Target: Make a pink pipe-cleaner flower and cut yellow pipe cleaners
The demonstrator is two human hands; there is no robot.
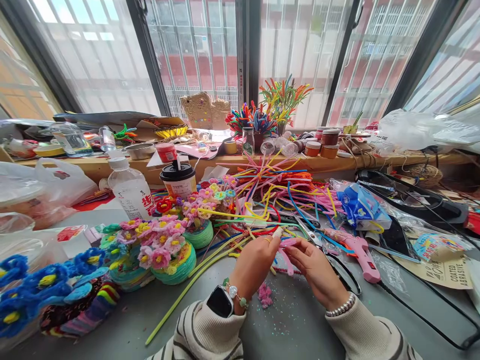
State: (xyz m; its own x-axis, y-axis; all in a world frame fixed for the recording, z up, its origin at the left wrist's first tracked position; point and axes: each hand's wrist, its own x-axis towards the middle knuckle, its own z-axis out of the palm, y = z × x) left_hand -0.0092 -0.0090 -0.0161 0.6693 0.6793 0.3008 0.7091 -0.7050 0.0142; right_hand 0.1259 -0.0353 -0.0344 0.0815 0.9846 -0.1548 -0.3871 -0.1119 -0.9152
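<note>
Nearest the camera: two striped sleeves [210, 327], resting over the grey tabletop [285, 335]. Grip: left hand [257, 262] has thumb and fingers closed in a pinch at the left end of a pink fuzzy strip [288, 264]; right hand [315, 272] pinches the same strip from the right, fingertips nearly together, the other fingers loosely curled. Strip position: between the hands, above the tabletop, one length hanging down. Exact contact under the left fingertips partly hidden. Just nearer than the strip, a small pink fuzzy piece [264, 295] lies on the tabletop, with glitter specks beside it. To the right of the hands: scissors [312, 234], partly covered, then a pink glue gun [363, 256] with a black cord running to the near right. To the left: a long yellow-green stem [168, 316] slants toward the near edge; beyond it, pink fuzzy flowers [161, 245] on turquoise-wrapped bases, and blue fuzzy flowers [48, 280] at far left of the row. Behind these: a clear bottle [129, 192] and a black-lidded cup [178, 180]. Farther, a loose heap of coloured pipe cleaners [277, 182]; to its right, a blue packet [360, 205]. Far side: wooden ledge [221, 167] bearing jars and bunched stems, below the windows.
</note>
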